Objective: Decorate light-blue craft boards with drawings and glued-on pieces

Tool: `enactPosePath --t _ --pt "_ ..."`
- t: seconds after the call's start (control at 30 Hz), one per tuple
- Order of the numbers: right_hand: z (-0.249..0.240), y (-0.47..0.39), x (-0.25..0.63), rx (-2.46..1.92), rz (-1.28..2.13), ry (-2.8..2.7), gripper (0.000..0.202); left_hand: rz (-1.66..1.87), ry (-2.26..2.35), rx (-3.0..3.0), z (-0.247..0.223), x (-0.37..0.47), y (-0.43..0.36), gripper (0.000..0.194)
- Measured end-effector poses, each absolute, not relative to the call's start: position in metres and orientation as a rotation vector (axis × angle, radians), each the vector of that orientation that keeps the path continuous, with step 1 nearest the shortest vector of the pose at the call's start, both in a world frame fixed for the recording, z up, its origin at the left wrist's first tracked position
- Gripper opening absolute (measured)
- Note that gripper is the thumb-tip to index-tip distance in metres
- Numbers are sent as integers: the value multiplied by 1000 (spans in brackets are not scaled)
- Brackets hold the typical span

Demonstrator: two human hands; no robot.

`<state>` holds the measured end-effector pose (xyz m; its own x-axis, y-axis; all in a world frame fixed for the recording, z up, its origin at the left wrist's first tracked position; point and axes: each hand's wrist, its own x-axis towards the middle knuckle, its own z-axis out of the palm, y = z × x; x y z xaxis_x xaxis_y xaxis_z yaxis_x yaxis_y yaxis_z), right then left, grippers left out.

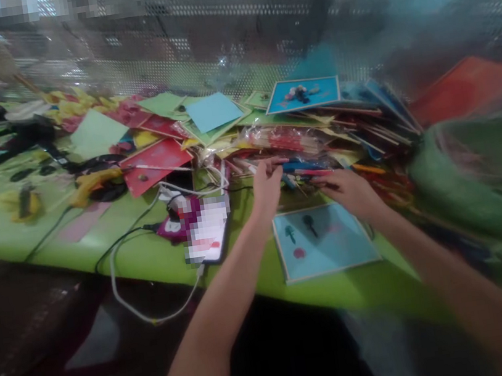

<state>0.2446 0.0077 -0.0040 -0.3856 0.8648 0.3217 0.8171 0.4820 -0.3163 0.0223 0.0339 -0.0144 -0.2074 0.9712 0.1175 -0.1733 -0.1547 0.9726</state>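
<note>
Both of my hands reach into a cluttered pile at the middle of the green table. My left hand [268, 182] is closed, its fingers curled beside a blue, pen-like stick [301, 165]; whatever it grips is too blurred to name. To its right, my right hand [348, 188] has its fingertips pressed together just under a pink, pen-like stick [314, 172]. Whether that stick is in its fingers I cannot tell. Below the hands lies a light blue framed board [334, 245] with a green tree shape, a dark shape and a pink round patch on it.
A phone [208, 231] on a white cable lies left of my forearm, beside a purple power block [176, 223]. Stacked coloured boards [303, 95] and a red board [157, 164] sit behind. A yellow-handled glue gun [96, 186] lies left; a green bag-like object [478, 175] stands right.
</note>
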Motion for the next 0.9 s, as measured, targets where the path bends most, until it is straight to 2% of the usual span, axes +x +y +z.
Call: enactPosePath --t 0.2,0.33,0.47,0.63,0.77,0.9 --pt "-14 30 217 -1517 9 -2451 20 1431 1071 1150 -20 29 31 13" --pt "-8 21 218 -1559 198 -2224 12 1388 1028 1160 -22 36 30 12" --pt "3 7 225 -1504 445 -1848 20 1257 948 1227 -21 43 21 15" --pt "13 -12 225 -1396 579 -1645 34 1046 723 1270 -20 53 7 21" --pt "15 -20 224 -1342 636 -1585 30 972 599 1164 -22 58 3 24" --pt "15 -22 226 -1300 683 -1599 26 964 636 1056 -22 57 2 35"
